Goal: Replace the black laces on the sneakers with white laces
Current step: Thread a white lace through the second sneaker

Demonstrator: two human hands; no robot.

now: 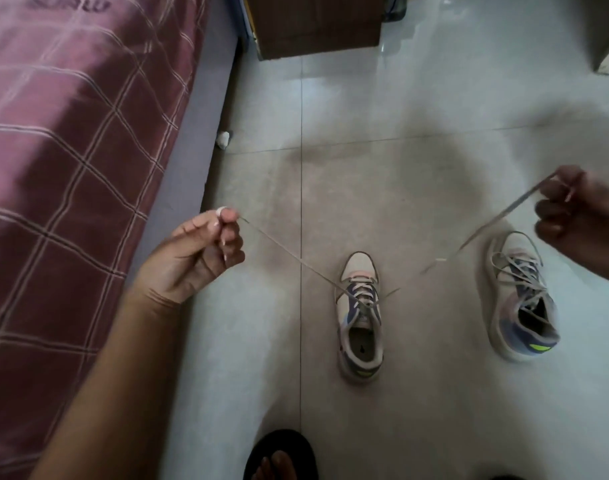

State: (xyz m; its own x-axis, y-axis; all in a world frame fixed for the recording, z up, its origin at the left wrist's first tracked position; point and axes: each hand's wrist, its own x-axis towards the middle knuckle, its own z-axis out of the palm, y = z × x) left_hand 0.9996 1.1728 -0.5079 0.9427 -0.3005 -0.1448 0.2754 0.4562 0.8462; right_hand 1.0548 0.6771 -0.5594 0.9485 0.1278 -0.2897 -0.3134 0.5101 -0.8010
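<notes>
On the tiled floor [417, 98], between the person's raised hands, stands the near sneaker [360, 317], toe pointing away, with a white lace [289, 252] threaded through its lower eyelets. Its two ends run up and outward from the shoe. The left hand [199, 251] pinches one end between thumb and forefinger, the other fingers curled in; the right hand [580, 216] grips the other end in curled fingers, though blur hides exactly how. Both strands look taut.

The step in hand seems to be evening and snugging the lace. To do it well, pull both ends with equal, gentle tension so the lengths match, keep the flat lace untwisted at the eyelets, and avoid lifting the shoe, since nothing pins it down.

The second sneaker [521, 299] lies just right of the first, tilted on its side below the right hand, already carrying pale laces, loose and untied. A sandalled foot [280, 457] shows at the bottom edge. A bed with a maroon checked cover [71, 168] fills the left side, and wooden furniture [313, 26] stands beyond.
</notes>
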